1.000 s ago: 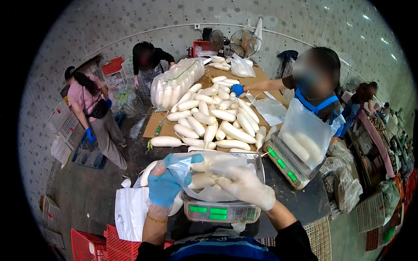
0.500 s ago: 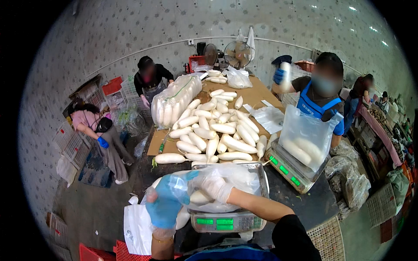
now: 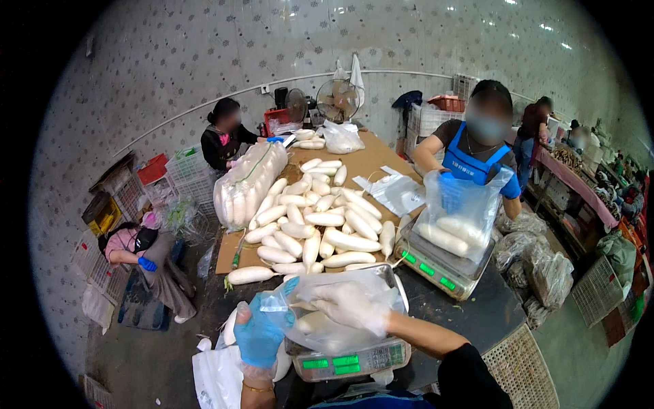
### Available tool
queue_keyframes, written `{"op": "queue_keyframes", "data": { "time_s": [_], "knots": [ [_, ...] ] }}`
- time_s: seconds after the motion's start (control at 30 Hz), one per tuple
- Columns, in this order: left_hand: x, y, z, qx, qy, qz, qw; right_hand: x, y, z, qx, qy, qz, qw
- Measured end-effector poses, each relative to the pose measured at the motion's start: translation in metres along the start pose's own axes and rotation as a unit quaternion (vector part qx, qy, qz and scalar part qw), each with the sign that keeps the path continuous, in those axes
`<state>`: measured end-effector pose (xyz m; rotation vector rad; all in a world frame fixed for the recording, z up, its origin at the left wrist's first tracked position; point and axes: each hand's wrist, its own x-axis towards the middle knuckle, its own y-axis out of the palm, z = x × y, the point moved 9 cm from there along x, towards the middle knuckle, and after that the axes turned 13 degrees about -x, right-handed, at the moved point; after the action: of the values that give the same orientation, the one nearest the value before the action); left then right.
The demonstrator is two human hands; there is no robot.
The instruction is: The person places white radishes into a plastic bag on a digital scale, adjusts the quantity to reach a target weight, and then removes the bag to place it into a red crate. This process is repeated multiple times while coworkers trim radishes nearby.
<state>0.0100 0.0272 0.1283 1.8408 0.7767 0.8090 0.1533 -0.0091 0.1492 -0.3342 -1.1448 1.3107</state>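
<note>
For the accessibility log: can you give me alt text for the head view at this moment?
A person's left hand in a blue glove and right hand in a clear glove hold a clear plastic bag of white radishes on a digital scale. Beyond lies a pile of white radishes on a table, where another person bags radishes on a second scale.

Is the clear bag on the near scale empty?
No. The clear bag on the near scale holds white radishes, visible through the plastic.

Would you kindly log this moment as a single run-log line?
left hand: blue glove, gripping clear bag edge | right hand: white glove, on bag top | bag: holds white radishes, on scale | radish pile: beyond, on table
</note>
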Motion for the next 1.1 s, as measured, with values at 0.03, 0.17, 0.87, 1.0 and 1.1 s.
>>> {"op": "queue_keyframes", "data": {
  "time_s": [0.03,0.17,0.87,1.0,1.1],
  "knots": [
    [0.005,-0.012,0.001,-0.049,-0.035,0.060,0.996,-0.003,-0.024,0.016,0.043,-0.014,-0.049,0.998],
    [0.022,-0.009,0.041,-0.136,-0.113,0.060,0.982,-0.001,-0.074,0.053,-0.059,-0.049,-0.026,0.997],
    [0.014,-0.073,0.028,0.071,-0.199,-0.004,0.977,-0.002,-0.010,0.031,-0.089,-0.126,0.201,0.967],
    [0.029,-0.130,0.038,0.083,-0.204,-0.081,0.972,-0.041,0.028,-0.017,0.335,0.143,0.150,0.919],
    [0.028,-0.113,0.026,0.185,-0.189,-0.061,0.962,-0.046,0.022,-0.026,-0.058,-0.071,0.258,0.962]
  ]
}}
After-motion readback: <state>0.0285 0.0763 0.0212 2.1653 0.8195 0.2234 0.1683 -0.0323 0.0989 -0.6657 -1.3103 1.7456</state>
